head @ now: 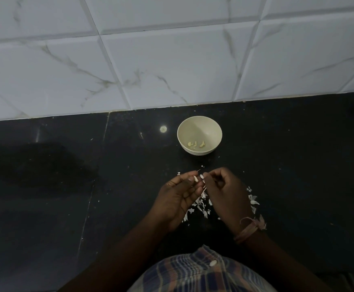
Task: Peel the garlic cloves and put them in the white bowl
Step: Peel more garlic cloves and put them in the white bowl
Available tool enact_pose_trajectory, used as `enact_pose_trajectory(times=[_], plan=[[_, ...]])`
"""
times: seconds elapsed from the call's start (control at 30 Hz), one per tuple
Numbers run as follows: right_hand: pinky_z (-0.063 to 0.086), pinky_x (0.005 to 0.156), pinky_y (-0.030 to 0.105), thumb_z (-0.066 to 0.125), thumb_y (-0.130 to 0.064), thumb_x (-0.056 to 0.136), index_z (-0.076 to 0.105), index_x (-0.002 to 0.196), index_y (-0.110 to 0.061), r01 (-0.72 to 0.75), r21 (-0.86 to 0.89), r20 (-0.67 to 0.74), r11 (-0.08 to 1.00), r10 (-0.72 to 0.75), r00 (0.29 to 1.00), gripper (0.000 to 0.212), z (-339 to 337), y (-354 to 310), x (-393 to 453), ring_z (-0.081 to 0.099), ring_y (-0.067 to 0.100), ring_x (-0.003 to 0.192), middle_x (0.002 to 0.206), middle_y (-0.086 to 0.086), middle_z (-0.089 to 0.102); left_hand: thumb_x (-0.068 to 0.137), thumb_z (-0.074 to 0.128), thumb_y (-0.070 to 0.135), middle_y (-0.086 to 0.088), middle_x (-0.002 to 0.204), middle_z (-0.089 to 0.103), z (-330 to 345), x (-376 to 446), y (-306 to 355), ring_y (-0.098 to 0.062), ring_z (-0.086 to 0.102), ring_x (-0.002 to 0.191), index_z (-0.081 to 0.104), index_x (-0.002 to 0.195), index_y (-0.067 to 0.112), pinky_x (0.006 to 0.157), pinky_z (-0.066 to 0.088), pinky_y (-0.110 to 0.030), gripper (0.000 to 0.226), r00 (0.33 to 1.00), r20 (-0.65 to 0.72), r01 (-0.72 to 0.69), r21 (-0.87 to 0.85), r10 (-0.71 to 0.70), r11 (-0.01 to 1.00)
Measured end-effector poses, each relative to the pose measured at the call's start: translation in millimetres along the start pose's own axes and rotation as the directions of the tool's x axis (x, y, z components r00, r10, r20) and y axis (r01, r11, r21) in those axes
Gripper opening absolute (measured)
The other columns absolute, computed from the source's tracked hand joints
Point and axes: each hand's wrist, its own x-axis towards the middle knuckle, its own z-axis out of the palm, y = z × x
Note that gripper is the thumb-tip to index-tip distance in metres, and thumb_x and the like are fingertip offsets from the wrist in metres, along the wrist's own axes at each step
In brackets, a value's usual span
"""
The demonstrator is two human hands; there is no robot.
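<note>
Black stone makes up the counter, and against it we can pick out every pale scrap. Our left hand and right hand meet just below the frame's centre, fingers curled, both pinching a small clove between their tips. A thin wisp of skin sticks up from the pinch. How much skin is left on the clove is too small to tell.

Directly above the hands, well short of the tiled wall, sits the bowl, upright, with a few peeled cloves lying at its bottom. Loose peels are scattered on the counter under and to the right of the hands.

We judge the clove to be light and firm, apt to slip once bare, while its skin is papery and tears easily. It makes sense to hold the body of the clove steady with one hand and take the skin at a loose edge near the tip with the other, pulling gently so it comes away in strips. Squeezing too hard could shoot the clove out onto the dark counter.
</note>
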Motion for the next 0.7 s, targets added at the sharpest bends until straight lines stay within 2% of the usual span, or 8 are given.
enact_pose_trajectory(times=[0.17, 0.27, 0.37, 0.43, 0.57, 0.7], plan=[[0.053, 0.078, 0.022, 0.066, -0.015, 0.093, 0.073, 0.098, -0.022, 0.151, -0.059, -0.028, 0.987, -0.153, 0.988, 0.01, 0.7, 1.6, -0.9, 0.065, 0.0, 0.089, 0.095, -0.013, 0.068, 0.084, 0.066, -0.004, -0.022, 0.107, 0.073, -1.7, 1.3, 0.3, -0.024, 0.075, 0.095, 0.07, 0.11, -0.005, 0.082, 0.061, -0.026, 0.026, 0.999, -0.011, -0.052, -0.036, 0.052, 0.998], [0.047, 0.068, 0.015, 0.06, -0.004, 0.09, 0.068, 0.082, -0.019, 0.158, -0.068, -0.018, 0.985, -0.159, 0.987, 0.019, -1.1, -4.6, -0.7, 0.061, 0.004, 0.079, 0.084, -0.01, 0.065, 0.083, 0.066, -0.005, -0.022, 0.107, 0.073, -3.1, 1.5, -1.2, -0.025, 0.075, 0.095, 0.072, 0.108, -0.005, 0.08, 0.061, -0.025, 0.025, 0.998, -0.013, -0.065, -0.031, 0.065, 0.997], [0.04, 0.064, 0.018, 0.052, 0.006, 0.085, 0.061, 0.071, -0.016, 0.184, -0.112, -0.01, 0.977, -0.186, 0.982, 0.027, -2.6, -4.1, 2.8, 0.057, 0.007, 0.074, 0.075, -0.007, 0.06, 0.079, 0.069, -0.001, -0.02, 0.106, 0.074, -3.7, 1.4, -1.3, -0.025, 0.075, 0.096, 0.072, 0.11, -0.004, 0.079, 0.061, -0.026, 0.031, 0.998, -0.018, -0.064, -0.026, 0.063, 0.998], [0.044, 0.066, 0.021, 0.054, 0.002, 0.087, 0.065, 0.076, -0.017, 0.16, -0.119, 0.009, 0.98, -0.16, 0.987, 0.024, -3.3, -2.1, 5.2, 0.059, 0.004, 0.075, 0.079, -0.008, 0.063, 0.077, 0.071, 0.002, -0.02, 0.107, 0.074, -4.4, 1.7, -0.7, -0.025, 0.075, 0.096, 0.072, 0.111, -0.003, 0.078, 0.061, -0.026, 0.035, 0.998, -0.018, -0.068, -0.016, 0.067, 0.998], [0.056, 0.078, 0.027, 0.066, -0.016, 0.091, 0.073, 0.098, -0.024, 0.129, -0.066, 0.056, 0.989, -0.126, 0.99, 0.012, -1.5, -3.2, 4.5, 0.066, 0.0, 0.086, 0.093, -0.013, 0.07, 0.075, 0.072, 0.004, -0.02, 0.108, 0.074, -4.6, 3.4, -0.4, -0.022, 0.075, 0.093, 0.071, 0.112, -0.003, 0.079, 0.062, -0.025, 0.037, 0.997, -0.016, -0.073, -0.014, 0.073, 0.997], [0.056, 0.074, 0.027, 0.073, -0.016, 0.087, 0.076, 0.091, -0.022, 0.22, -0.06, 0.054, 0.974, -0.217, 0.975, 0.007, 1.8, -5.7, 2.2, 0.066, 0.003, 0.082, 0.088, -0.012, 0.069, 0.078, 0.07, 0.003, -0.021, 0.109, 0.075, -6.4, 5.9, -1.5, -0.023, 0.075, 0.093, 0.071, 0.112, -0.003, 0.082, 0.062, -0.026, 0.035, 0.996, -0.007, -0.094, 0.012, 0.094, 0.996]])
